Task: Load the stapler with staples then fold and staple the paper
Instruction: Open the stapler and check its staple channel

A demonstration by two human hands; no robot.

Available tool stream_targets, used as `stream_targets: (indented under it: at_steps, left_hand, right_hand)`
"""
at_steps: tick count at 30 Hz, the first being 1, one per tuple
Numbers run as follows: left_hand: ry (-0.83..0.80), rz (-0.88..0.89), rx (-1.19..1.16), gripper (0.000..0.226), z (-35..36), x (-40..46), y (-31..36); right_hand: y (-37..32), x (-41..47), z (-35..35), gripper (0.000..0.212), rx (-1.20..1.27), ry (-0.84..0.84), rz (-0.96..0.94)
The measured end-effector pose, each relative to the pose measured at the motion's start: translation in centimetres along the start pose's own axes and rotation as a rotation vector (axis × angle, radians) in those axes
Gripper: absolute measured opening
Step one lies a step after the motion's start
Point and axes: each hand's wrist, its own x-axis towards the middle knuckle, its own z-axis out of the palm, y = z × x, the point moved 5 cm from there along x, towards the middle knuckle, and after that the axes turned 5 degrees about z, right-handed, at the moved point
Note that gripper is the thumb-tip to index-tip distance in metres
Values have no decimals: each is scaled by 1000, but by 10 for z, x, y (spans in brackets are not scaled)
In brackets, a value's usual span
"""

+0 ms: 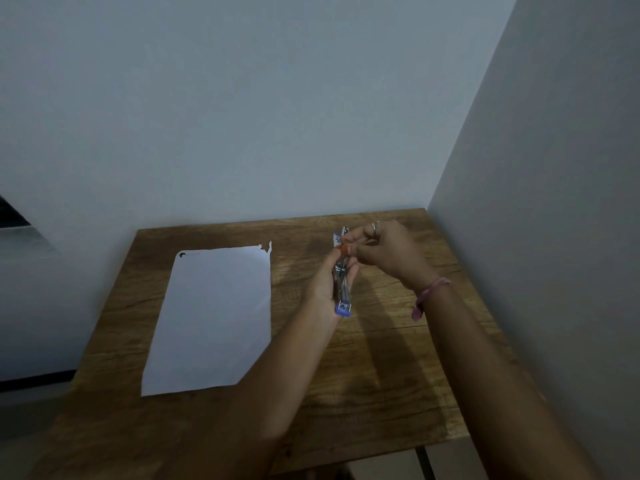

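The left hand (327, 282) holds the stapler (341, 284) above the desk (381, 358), over its right half and toward the far edge — fingers curled round the metal body, thumb along one side, the blue plastic end pointing back toward the person. The stapler's far end is lifted and angled away, and its bright metal parts show between the fingers. The right hand (384, 252) meets it at that far end, fingers (349, 249) drawn together in a pinch at the top of the stapler; what sits in the pinch is too small to make out, though a scrap of white with blue print shows just behind the fingertips. A ring (375, 225) sits on one finger of the right hand, and a pink band (427, 296) circles that wrist. The paper (214, 317) — a single white sheet — lies flat on the left half of the desk, well apart from both hands, its far right corner ragged and its far left corner marked with a small dark spot. The desk is brown wood grain, pushed into a corner where two pale walls (277, 116) meet at its far right.
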Motion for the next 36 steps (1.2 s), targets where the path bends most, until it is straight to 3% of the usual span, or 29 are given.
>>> stream_targets:
  at_steps: [11, 18, 24, 36]
  left_hand:
    - [83, 60, 51, 20, 0, 3, -6]
    - [83, 84, 38, 29, 2, 6, -7]
    - [83, 80, 58, 26, -1, 7, -9]
    - [-90, -44, -77, 18, 8, 5, -5]
  right_hand:
    - [-6, -4, 1, 15, -299, 82, -52]
    - [-4, -6, 2, 15, -275, 130, -19]
    - [4, -10, 6, 14, -73, 153, 96]
    - [-4, -8, 2, 24, -188, 211, 57]
